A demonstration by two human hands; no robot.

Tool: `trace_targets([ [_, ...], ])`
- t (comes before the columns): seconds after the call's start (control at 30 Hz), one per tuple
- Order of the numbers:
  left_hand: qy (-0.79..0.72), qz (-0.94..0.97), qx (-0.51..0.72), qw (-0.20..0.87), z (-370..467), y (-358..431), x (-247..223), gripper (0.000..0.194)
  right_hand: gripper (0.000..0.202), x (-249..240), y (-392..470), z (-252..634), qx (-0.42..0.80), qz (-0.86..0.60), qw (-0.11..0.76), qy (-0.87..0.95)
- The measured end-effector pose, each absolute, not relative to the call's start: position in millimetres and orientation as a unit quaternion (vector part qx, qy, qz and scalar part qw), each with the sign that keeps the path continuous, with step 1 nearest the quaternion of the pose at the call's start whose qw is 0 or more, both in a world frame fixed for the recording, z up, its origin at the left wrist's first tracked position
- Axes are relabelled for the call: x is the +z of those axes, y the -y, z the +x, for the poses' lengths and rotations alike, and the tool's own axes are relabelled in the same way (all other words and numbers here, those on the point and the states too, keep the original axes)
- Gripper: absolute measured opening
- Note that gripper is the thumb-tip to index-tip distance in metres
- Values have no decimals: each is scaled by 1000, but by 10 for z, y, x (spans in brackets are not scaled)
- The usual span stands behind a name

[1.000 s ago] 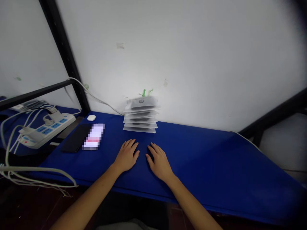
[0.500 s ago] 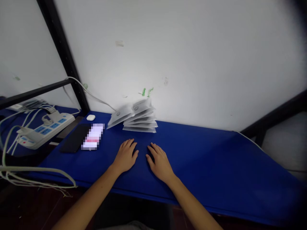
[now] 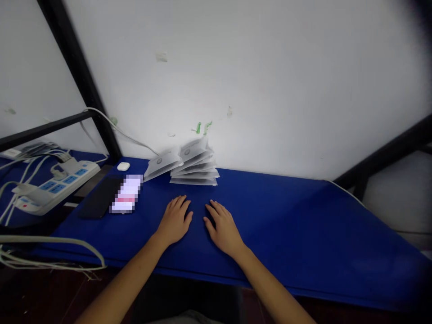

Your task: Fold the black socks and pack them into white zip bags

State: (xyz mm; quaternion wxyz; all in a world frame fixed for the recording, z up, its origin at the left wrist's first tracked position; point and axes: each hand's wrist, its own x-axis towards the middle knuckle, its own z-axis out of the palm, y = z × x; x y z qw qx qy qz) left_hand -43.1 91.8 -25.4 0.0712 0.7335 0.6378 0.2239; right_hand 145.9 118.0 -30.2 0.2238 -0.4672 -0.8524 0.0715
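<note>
My left hand (image 3: 174,220) lies palm down on the blue table (image 3: 303,225), its thumb apart from the fingers, holding nothing. To its right, my right hand (image 3: 222,227) rests the same way, fingers loosely spread and nothing in it. A gap of bare blue surface separates the two thumbs. Beyond the hands, against the wall, a stack of translucent bags (image 3: 195,166) leans in a fan, with another frosted bag (image 3: 164,163) tilted at its left. Neither hand touches the bags.
Left of my hands lie a phone (image 3: 127,194) with a pixelated screen, a dark flat object (image 3: 99,198) and a small white case (image 3: 123,166). Further left are a white power strip (image 3: 59,185), loose cables (image 3: 50,240) and a black metal frame (image 3: 79,67).
The view has shifted slightly, so the bags, phone and power strip appear a little further left. Both hands keep their pose on the table.
</note>
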Motion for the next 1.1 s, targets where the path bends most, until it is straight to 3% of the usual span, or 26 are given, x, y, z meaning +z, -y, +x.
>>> trace_targets([
  [0.37,-630,741,209,100,-466,-917,-185,42,36,-256,-1172,1451,39,-452,254,854],
  [0.5,-648,702,278,102,-541,-1023,-53,35,29,-11,-1196,1357,-17,-414,301,859],
  [0.67,-719,587,372,25,-741,-1282,81,25,24,329,-1444,1051,-114,-368,334,860],
  [0.87,-780,509,357,-69,-974,-1532,70,23,23,507,-1865,588,-187,-327,273,885],
  [1.1,-809,492,310,-86,-1048,-1687,76,22,23,467,-2177,256,-235,-277,200,910],
])
